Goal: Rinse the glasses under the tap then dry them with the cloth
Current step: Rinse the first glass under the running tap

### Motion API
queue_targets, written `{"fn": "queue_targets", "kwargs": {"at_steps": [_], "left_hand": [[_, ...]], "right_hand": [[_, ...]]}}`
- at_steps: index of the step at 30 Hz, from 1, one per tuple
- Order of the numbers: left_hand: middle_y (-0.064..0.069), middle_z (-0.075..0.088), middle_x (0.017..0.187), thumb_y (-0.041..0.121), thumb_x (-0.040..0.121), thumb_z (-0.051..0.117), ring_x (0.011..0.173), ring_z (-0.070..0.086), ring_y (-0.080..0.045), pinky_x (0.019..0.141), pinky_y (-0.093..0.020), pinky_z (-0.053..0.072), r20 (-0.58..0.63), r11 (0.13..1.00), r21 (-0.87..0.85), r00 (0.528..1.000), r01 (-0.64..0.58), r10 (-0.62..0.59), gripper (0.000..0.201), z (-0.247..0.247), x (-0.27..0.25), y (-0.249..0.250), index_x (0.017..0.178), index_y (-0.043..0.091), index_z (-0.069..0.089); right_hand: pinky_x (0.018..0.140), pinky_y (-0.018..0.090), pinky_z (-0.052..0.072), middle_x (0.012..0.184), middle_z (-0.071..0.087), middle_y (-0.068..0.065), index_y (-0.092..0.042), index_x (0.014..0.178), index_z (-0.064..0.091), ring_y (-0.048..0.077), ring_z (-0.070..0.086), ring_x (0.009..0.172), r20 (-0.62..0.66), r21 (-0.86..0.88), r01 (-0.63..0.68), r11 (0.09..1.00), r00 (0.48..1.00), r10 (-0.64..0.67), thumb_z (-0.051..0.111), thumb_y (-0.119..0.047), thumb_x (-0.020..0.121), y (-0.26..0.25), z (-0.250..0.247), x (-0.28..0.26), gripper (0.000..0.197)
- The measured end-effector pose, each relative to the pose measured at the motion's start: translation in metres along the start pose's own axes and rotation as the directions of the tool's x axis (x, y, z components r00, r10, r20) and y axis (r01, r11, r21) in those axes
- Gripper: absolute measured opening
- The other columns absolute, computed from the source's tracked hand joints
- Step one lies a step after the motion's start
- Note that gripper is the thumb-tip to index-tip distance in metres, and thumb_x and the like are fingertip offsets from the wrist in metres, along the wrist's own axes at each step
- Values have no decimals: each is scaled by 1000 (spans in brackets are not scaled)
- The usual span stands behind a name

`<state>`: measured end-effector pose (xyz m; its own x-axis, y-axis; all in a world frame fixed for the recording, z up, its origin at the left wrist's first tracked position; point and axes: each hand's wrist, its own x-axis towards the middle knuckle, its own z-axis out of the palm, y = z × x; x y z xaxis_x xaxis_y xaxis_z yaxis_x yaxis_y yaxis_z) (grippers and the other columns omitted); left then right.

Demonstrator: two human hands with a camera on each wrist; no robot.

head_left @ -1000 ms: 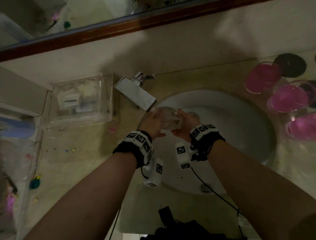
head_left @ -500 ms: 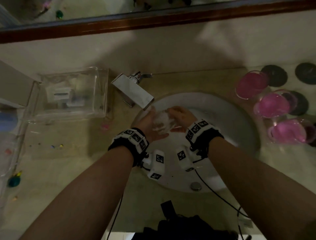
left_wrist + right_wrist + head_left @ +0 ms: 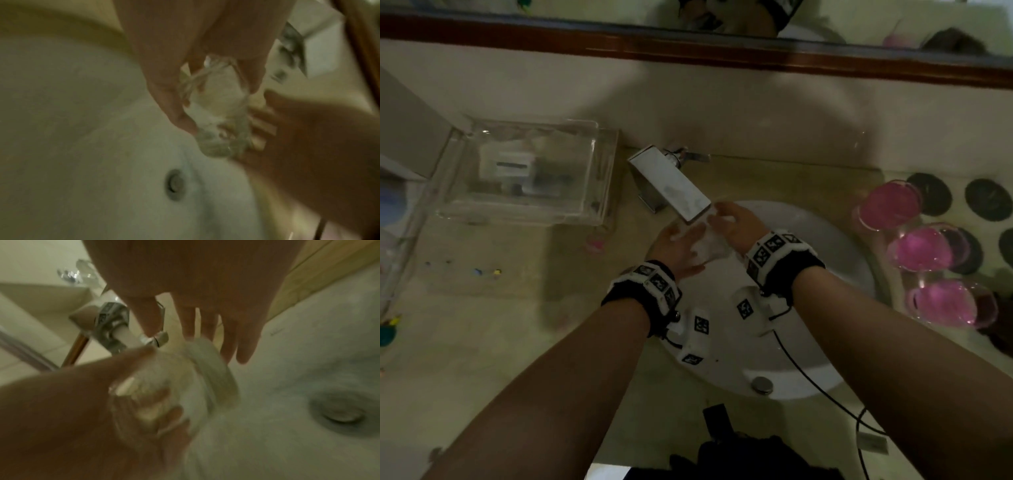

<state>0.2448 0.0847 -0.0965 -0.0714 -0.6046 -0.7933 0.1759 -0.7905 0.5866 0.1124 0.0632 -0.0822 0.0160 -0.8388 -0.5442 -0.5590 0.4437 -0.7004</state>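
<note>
White basin [image 3: 835, 274], left hand [image 3: 674, 248] gripping glass [image 3: 707, 245]

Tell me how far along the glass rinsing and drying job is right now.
Early stage. Nothing looks finished: three pink-looking glasses stand on the counter right of the sink, whether rinsed I cannot tell. In hand: a clear glass under the tap, gripped by the left hand, the right hand against it with straight fingers. Left: finishing the rinsing, then all the drying; no cloth is clearly visible.
</note>
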Motion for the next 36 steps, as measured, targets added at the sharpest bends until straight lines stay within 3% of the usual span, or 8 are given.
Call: {"fn": "queue_targets", "kwargs": {"at_steps": [4,10,14,18,22,25,29,36], "left_hand": [[-1,57,117,38,80,77,100,57,-21,89,-34,49,-67,791,572,949,-217,309,49,5,5,-5,118,18,54],[-3,56,128,33,81,77,115,54,-19,76,-11,32,-63,717,640,911,-276,407,67,16,8,-7,135,8,46],[0,57,123,35,81,76,97,57,-17,88,-33,51,-104,837,502,945,-219,310,58,19,12,-3,128,12,50],[-5,53,120,29,87,71,95,57,-22,71,-41,58,-123,993,105,990,-59,72,42,33,6,-2,122,19,51],[-8,62,117,37,98,50,94,62,-22,63,-32,52,88,984,-146,992,106,-94,28,55,-4,-7,115,16,59],[-11,66,101,35,101,39,84,62,-24,66,-33,55,225,943,-290,969,163,-98,34,72,-13,-8,105,10,62],[-16,61,105,50,98,44,91,60,-32,89,-45,49,224,947,-263,966,184,-125,42,88,-22,-3,109,13,60],[-19,50,139,65,87,50,112,55,-39,99,-53,42,319,961,-155,932,229,-170,66,108,-30,-3,135,19,54]], "right_hand": [[108,30,29,147,39,10,-13,146,33,26,37,135,-92,-16,78,997,993,-79,45,-21,99,-24,-20,14,49],[96,11,25,151,33,6,-11,148,26,21,35,135,18,-91,128,988,992,-127,37,-15,102,-38,-38,22,47],[95,22,33,146,42,7,-15,142,42,24,44,130,53,-126,-17,992,998,23,40,-26,102,-20,-47,19,42],[108,33,35,145,43,6,-16,140,44,26,44,130,124,-157,-162,974,975,182,43,-46,97,9,-48,1,53],[75,37,57,91,62,4,-14,103,57,24,63,80,151,212,-315,925,946,287,48,-53,92,20,-55,-25,41],[59,28,48,90,60,5,-18,87,51,20,57,70,40,194,-180,964,984,176,49,-50,93,22,-67,-34,32],[72,35,47,92,55,-2,-26,89,48,25,57,88,-50,8,20,1000,999,-19,56,-61,78,26,-82,-45,38],[79,30,41,119,56,3,-18,127,48,23,56,103,-117,-332,179,926,966,-229,54,-52,88,27,-112,-71,52]]}}
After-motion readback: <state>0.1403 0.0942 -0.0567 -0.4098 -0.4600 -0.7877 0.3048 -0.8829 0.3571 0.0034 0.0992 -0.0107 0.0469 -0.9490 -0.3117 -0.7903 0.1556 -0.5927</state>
